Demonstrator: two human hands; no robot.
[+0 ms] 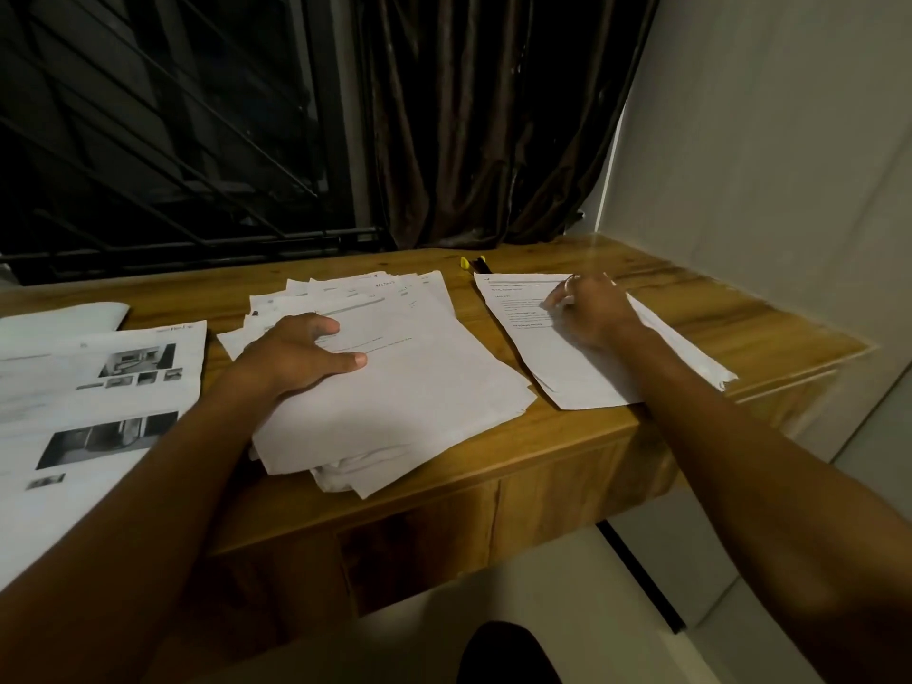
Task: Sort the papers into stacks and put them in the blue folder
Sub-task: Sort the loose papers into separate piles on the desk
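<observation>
a loose, fanned pile of papers [409, 387] lies in the middle of the wooden surface [691, 313], its near corners hanging over the front edge. the left hand [296, 353] rests on top of the pile's 9 o'clock side, thumb stretched out flat on the top sheet, fingers loosely bent and spread, holding nothing.

at 3 o'clock from the pile, just beside it but apart, sits a smaller stack of printed sheets [557, 377], turned at an angle, with one corner past the front edge. the right hand [587, 308] lies on this stack's far half, back of the hand up, a ring [570, 281] on one finger. its fingers are curled down onto the top sheet; whether they pinch the paper or only press it i cannot tell.

at 9 o'clock from the pile are sheets with printed photos [98, 387], spread flat. at 1 o'clock, near the back edge, lies a small yellow object [465, 262], too small to make out. behind the surface hang a dark curtain [493, 116] and a barred window [148, 116].
</observation>
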